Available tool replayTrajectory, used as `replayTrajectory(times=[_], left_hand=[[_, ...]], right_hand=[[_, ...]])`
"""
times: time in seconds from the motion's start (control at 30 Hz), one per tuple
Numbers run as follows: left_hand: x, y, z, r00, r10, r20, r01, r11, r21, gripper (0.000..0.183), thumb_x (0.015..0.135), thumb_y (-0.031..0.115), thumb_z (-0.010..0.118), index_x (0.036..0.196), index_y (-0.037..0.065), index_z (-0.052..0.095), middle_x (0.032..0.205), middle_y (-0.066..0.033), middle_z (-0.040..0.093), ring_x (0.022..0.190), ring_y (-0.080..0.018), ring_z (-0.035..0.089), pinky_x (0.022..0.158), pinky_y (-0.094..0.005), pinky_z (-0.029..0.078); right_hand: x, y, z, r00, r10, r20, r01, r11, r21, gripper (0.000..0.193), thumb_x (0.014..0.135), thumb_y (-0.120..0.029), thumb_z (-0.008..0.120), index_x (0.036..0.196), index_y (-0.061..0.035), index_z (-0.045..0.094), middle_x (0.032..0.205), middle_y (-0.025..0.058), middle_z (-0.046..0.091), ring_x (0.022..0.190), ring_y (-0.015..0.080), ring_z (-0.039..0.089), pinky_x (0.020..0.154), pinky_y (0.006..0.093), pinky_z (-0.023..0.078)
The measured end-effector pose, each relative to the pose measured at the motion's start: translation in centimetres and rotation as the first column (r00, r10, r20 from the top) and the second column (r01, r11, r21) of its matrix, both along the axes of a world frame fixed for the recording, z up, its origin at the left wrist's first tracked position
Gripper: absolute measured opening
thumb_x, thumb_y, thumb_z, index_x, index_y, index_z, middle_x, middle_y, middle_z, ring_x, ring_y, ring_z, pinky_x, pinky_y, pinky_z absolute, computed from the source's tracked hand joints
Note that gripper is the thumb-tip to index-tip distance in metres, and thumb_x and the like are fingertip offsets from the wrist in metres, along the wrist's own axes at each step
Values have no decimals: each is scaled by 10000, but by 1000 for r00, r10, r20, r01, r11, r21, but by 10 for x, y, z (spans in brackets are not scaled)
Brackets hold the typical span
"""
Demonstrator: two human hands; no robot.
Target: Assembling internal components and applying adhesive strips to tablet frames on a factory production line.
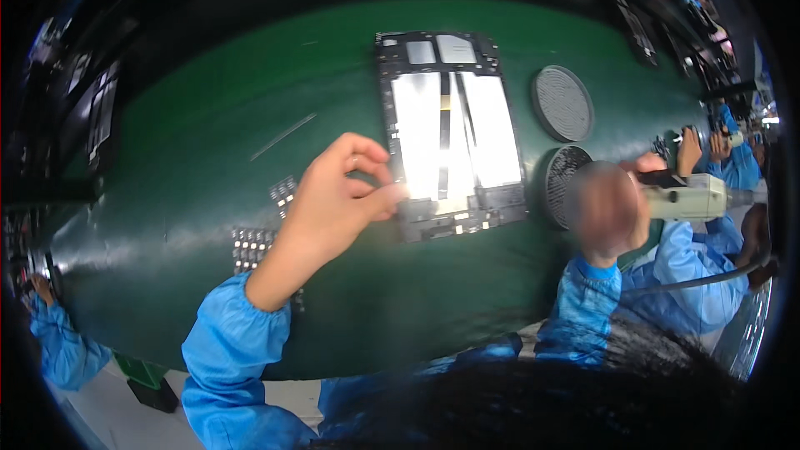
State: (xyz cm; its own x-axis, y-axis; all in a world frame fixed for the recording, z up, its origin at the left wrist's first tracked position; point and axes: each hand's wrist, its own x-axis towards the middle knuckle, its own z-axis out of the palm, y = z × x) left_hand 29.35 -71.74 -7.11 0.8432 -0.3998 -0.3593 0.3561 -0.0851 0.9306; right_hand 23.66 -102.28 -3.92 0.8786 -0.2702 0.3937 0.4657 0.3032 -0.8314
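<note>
An opened tablet (498,129), with two big silvery battery cells and a black frame, lies on the green table mat. At its lower left edge is my left hand (321,204), its fingers bent and its thumb and fingertips closed on the rim. To the right, my right hand (612,212), smeared by motion, grips a pale electric screwdriver (696,200). The tool's front end is hidden by the hand. Just behind that hand is a round black dish (560,179) of small parts, partly covered. A second round grey dish (562,104) sits farther back.
Small parts in rows (252,246) lie beside my left forearm. A thin clear strip (283,136) rests on the green mat (192,158). A cable (708,282) hangs at the right. Co-workers in blue sleeves (700,262) sit at the right and far left.
</note>
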Motion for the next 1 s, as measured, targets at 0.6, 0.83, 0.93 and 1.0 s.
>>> replayTrajectory(times=[0.6,0.83,0.93,1.0], left_hand=[[-20,12,20,990,88,108,-93,995,40,406,774,99,762,1066,-33,512,907,-135,665,706,-193,679,626,-309,523],[-20,12,22,994,70,89,-75,996,55,393,776,103,766,1056,-42,531,921,-137,665,713,-193,682,632,-312,527],[-20,11,19,994,75,75,-77,997,31,389,777,101,768,1054,-43,535,922,-136,665,715,-194,685,630,-314,529],[-20,11,20,994,73,82,-76,996,40,387,777,100,769,1052,-44,537,923,-137,666,717,-196,686,631,-314,530]], right_hand=[[43,163,19,964,213,-159,-231,968,-101,244,899,-15,523,1132,-70,476,580,16,378,425,111,358,421,281,329],[43,165,15,959,230,-169,-247,965,-88,236,916,-35,512,1145,-73,468,576,25,379,423,121,359,417,289,332],[43,166,12,959,243,-144,-256,963,-78,230,920,-39,507,1144,-68,466,573,25,379,419,122,358,412,292,332],[43,166,12,958,248,-141,-260,963,-71,231,919,-37,504,1145,-66,465,569,25,378,417,123,357,409,294,332]])
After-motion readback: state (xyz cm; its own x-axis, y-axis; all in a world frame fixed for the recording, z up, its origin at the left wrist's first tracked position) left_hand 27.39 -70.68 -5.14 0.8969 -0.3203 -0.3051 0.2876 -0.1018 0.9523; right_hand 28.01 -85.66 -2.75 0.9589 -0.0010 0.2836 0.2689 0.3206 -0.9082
